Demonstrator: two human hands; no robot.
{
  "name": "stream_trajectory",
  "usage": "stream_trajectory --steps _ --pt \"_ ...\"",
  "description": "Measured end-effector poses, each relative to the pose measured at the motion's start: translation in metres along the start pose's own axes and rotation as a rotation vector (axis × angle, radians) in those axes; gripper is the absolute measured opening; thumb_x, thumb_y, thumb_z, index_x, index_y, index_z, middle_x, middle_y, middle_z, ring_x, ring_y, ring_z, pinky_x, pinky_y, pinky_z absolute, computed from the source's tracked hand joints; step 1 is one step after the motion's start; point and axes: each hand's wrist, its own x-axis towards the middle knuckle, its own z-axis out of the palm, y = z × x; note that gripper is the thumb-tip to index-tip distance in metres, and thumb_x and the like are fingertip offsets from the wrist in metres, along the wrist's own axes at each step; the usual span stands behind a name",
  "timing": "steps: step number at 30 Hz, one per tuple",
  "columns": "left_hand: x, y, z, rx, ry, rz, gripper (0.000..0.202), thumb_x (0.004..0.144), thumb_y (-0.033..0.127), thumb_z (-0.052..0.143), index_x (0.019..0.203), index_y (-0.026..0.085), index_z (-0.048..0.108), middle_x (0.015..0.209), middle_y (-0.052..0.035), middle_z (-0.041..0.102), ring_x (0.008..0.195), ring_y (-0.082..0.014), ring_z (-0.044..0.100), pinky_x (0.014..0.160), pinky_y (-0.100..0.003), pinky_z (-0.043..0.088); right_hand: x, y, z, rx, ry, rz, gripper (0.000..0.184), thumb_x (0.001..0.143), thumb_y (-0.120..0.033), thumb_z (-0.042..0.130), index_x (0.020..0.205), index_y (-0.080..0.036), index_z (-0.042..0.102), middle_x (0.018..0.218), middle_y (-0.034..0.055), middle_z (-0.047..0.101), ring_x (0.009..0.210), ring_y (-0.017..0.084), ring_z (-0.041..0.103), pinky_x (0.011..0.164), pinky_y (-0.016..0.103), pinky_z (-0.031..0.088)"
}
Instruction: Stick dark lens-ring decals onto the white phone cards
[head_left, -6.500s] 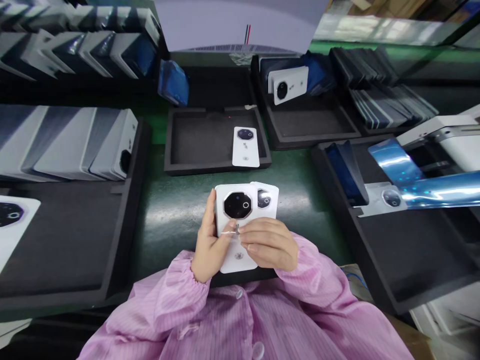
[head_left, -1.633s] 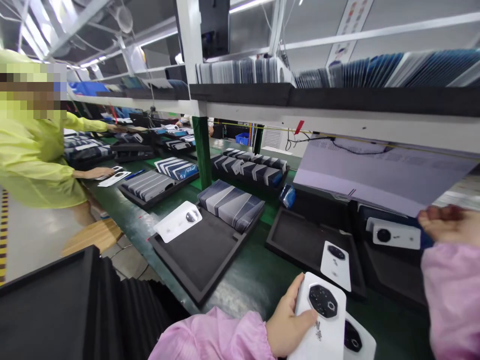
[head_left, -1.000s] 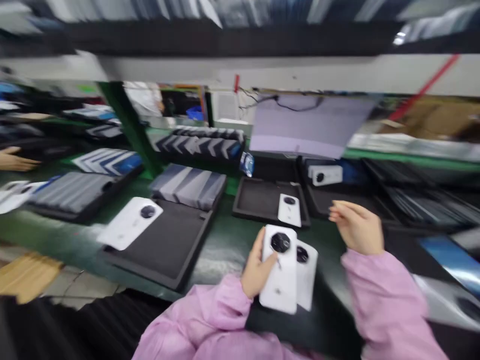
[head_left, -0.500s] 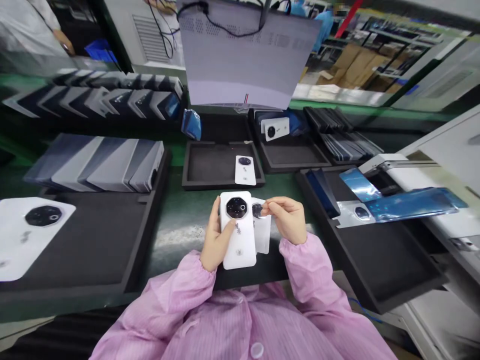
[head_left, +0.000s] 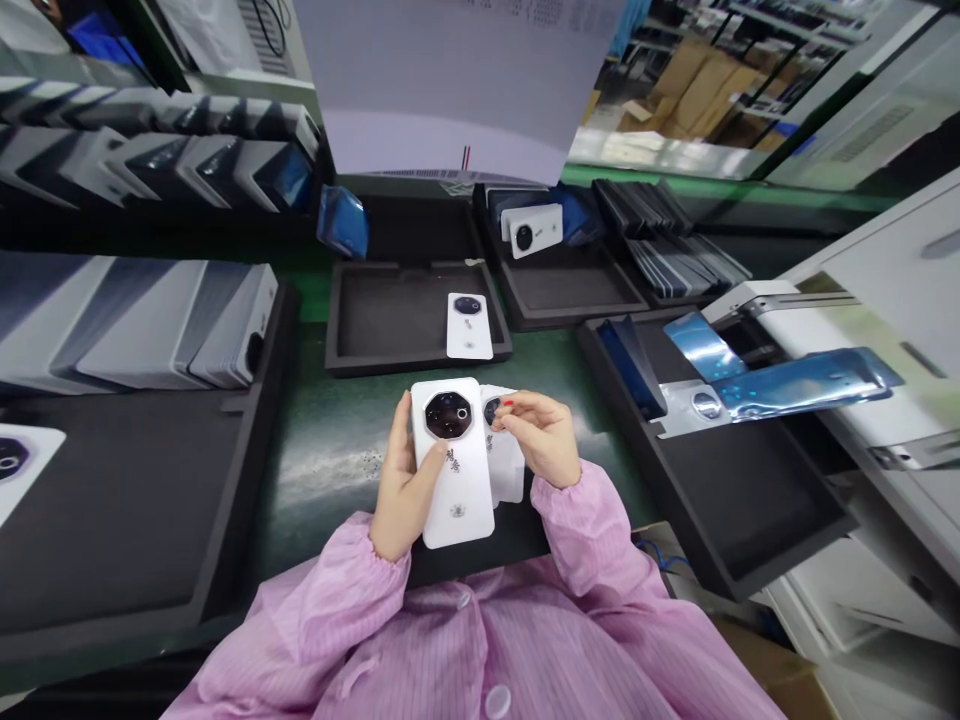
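My left hand (head_left: 405,490) grips a white phone back cover (head_left: 465,480) along its left edge, thumb lying on its face. The cover stands tilted toward me, with a black octagonal camera window at the top and dark print below. Partly behind it, on the right, is a second white cover (head_left: 510,470) with a similar camera window. My right hand (head_left: 546,440) is closed in a pinch beside that second cover's camera window. A small red spot shows at its fingertips; what they hold, if anything, is too small to make out.
Ahead, a black tray (head_left: 390,360) holds one white cover (head_left: 469,328). Another black tray (head_left: 585,315) stands to its right. The right-hand tray (head_left: 720,560) bears blue film (head_left: 806,385). Stacked covers (head_left: 142,330) fill the left side. A large grey panel (head_left: 457,90) rises behind.
The whole view has shifted, so the trays sit further left and slightly higher. Both hands keep nearly the same hold; a red spot now shows at my right fingertips.
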Motion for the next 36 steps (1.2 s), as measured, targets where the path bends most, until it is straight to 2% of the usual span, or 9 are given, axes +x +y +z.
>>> stream_trajectory --steps 5,11,19,24,36 --pt "-0.001 -0.001 -0.002 0.031 0.003 -0.020 0.081 0.082 0.035 0.067 0.149 0.036 0.022 0.130 -0.0078 0.060 0.097 -0.0216 0.068 0.081 -0.035 0.058 -0.003 0.002 -0.001 -0.014 -0.011 -0.028 0.022 0.070 -0.018 0.079 0.089 -0.025 0.071 0.078 -0.0013 0.066 0.073 0.013 0.062 0.066 0.028 0.052" --pt "-0.001 -0.002 -0.003 0.058 0.009 -0.032 0.082 0.081 0.036 0.068 0.149 0.037 0.022 0.125 -0.0067 0.063 0.088 -0.0195 0.069 0.071 -0.030 0.058 -0.005 0.002 0.000 0.009 -0.061 -0.053 0.019 0.074 -0.018 0.075 0.088 -0.025 0.064 0.077 -0.0018 0.059 0.072 0.013 0.056 0.066 0.028 0.048" --pt "0.000 -0.003 -0.003 0.067 0.015 -0.014 0.083 0.081 0.036 0.068 0.150 0.036 0.021 0.125 -0.0069 0.063 0.092 -0.0203 0.068 0.073 -0.031 0.058 -0.006 0.003 0.000 -0.053 -0.105 -0.071 0.021 0.080 -0.030 0.071 0.092 -0.025 0.054 0.079 -0.0010 0.052 0.075 0.015 0.054 0.070 0.032 0.048" --pt "0.001 -0.002 -0.002 0.066 0.007 -0.006 0.083 0.081 0.037 0.068 0.149 0.035 0.022 0.122 -0.0067 0.064 0.091 -0.0201 0.068 0.072 -0.030 0.058 -0.006 0.000 0.004 -0.041 -0.170 -0.092 0.023 0.082 -0.032 0.068 0.087 -0.025 0.047 0.079 -0.0018 0.045 0.074 0.015 0.052 0.069 0.033 0.048" --pt "-0.001 -0.003 -0.003 0.068 0.005 -0.004 0.080 0.082 0.035 0.068 0.149 0.037 0.023 0.123 -0.0058 0.063 0.093 -0.0203 0.067 0.074 -0.031 0.057 -0.011 0.002 0.008 -0.112 -0.179 -0.193 0.023 0.086 -0.032 0.061 0.084 -0.026 0.039 0.080 -0.0018 0.040 0.073 0.015 0.049 0.072 0.036 0.046"
